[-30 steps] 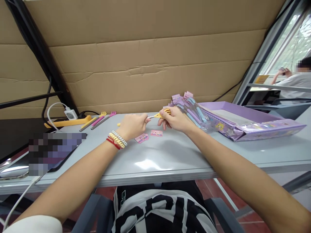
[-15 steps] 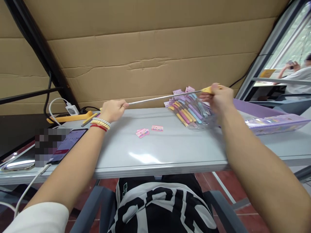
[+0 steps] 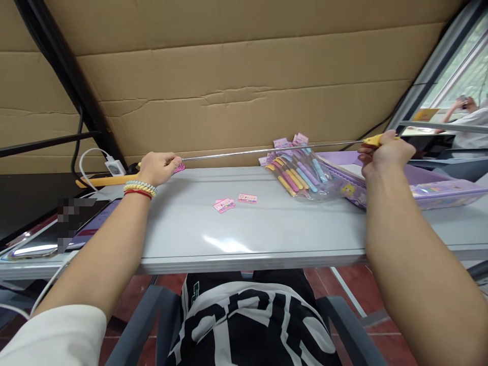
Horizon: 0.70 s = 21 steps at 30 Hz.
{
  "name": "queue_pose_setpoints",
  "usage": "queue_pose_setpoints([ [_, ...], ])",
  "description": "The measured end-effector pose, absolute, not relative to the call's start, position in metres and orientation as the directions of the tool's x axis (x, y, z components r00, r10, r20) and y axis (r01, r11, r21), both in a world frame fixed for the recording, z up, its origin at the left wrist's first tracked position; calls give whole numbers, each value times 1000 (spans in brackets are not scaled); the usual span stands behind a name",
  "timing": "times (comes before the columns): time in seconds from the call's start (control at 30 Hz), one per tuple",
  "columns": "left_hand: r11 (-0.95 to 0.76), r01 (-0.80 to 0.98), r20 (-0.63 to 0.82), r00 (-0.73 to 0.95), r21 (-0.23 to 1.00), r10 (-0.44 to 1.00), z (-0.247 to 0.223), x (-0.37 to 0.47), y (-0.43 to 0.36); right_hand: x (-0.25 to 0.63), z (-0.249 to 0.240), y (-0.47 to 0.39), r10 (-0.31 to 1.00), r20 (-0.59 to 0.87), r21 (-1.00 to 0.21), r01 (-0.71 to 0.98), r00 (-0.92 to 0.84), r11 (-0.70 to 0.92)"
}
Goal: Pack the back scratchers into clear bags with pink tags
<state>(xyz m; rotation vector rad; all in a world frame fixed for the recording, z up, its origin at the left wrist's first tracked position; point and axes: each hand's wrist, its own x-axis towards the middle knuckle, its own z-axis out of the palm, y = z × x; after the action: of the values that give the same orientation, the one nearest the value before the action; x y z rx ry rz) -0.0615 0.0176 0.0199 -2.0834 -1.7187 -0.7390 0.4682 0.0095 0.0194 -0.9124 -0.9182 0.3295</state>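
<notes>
A thin metal telescopic rod (image 3: 267, 150) stretches nearly level above the back of the desk, between both my hands. My left hand (image 3: 155, 169) is closed on its left end. Just beside those fingers a pink ribbed piece (image 3: 179, 168) shows; whether it belongs to the rod I cannot tell. At the other end, my right hand (image 3: 389, 152) grips the rod's yellow handle (image 3: 373, 140). Beneath the rod lie several clear-bagged sticks (image 3: 295, 173) with yellow, pink, purple and blue handles and pink header cards. Small pink printed cards (image 3: 224, 205) rest mid-desk.
A purple pencil-case-like box (image 3: 446, 195) stands open at the right. On the left are phones (image 3: 87, 229), a white charger (image 3: 114, 166) and a yellow bar (image 3: 104, 181). Cardboard (image 3: 229, 76) walls off the back. Behind the right frame sits another person (image 3: 473, 119).
My hands have moved apart, the left one leftward and the right one rightward. The rod between them is longer now. More of the purple box shows.
</notes>
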Motion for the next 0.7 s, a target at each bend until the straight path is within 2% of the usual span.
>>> queue_pose_setpoints([
  [0.03, -205, 977, 591, 129, 63, 797, 20, -63, 17, 467, 20, 8, 558, 527, -791, 130, 641, 598],
  [0.1, -191, 981, 601, 125, 46, 789, 22, -64, 16, 458, 22, 5, 552, 471, -816, 103, 688, 569],
  [0.2, -194, 981, 596, 173, -29, 785, 24, -49, 14, 423, 29, -2, 613, 394, -861, 41, 685, 507],
  [0.27, -229, 967, 570, 250, -110, 783, 25, -25, 10, 386, 31, -6, 746, 437, -880, 68, 502, 469],
  [0.33, -261, 948, 575, 318, -183, 754, 23, 6, 0, 344, 28, -12, 827, 440, -894, 83, 350, 441],
  [0.37, -288, 934, 572, 356, -211, 739, 22, 22, -7, 324, 26, -15, 864, 457, -890, 117, 211, 441],
  [0.47, -344, 910, 590, 411, -230, 695, 16, 58, -28, 275, 15, -29, 868, 478, -853, 167, -136, 495],
  [0.57, -367, 907, 571, 417, -208, 707, 13, 71, -44, 252, 7, -41, 831, 500, -828, 146, -244, 541],
  [0.7, -389, 891, 564, 450, -233, 692, 16, 68, -44, 247, 8, -41, 824, 503, -833, 109, -259, 543],
])
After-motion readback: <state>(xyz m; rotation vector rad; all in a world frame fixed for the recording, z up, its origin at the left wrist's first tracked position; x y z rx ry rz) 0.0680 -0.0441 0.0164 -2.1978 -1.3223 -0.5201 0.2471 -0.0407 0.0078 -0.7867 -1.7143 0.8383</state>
